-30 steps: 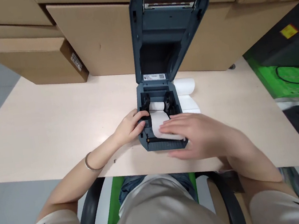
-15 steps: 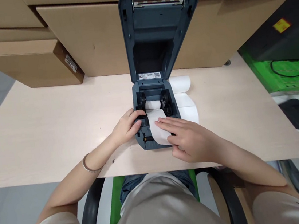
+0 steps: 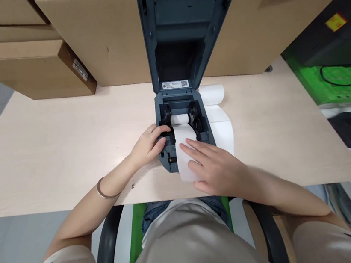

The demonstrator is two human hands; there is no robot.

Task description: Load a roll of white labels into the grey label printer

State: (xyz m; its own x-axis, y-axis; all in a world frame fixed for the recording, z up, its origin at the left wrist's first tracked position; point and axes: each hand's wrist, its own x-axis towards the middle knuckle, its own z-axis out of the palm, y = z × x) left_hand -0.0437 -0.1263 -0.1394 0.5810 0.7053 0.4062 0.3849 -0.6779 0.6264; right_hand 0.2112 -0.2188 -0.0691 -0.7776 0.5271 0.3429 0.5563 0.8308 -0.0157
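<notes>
A dark blue-grey label printer [image 3: 170, 95] stands on the table with its lid [image 3: 181, 31] raised. Inside, a white paper roll [image 3: 179, 119] sits between black holders, and its label strip [image 3: 182, 148] runs forward over the printer's front edge. My left hand [image 3: 147, 146] grips the printer's left wall, index finger reaching inside by the roll holder and thumb on the edge; its other fingers are mostly hidden. Flat on the strip's right part lies my right hand [image 3: 214, 165], fingers stretched out and slightly spread, partly covering the paper and the printer's front right corner.
More white paper [image 3: 222, 127] lies in a curve on the table [image 3: 69, 158] right of the printer. Cardboard boxes [image 3: 95, 42] stand close behind the lid. At the right are a green surface [image 3: 347, 83] with a black cable and a dark box [image 3: 328, 38].
My right hand has slid a little toward me, and the label strip now hangs straighter and farther over the printer's front. The left hand stays in place. The view has tilted slightly down.
</notes>
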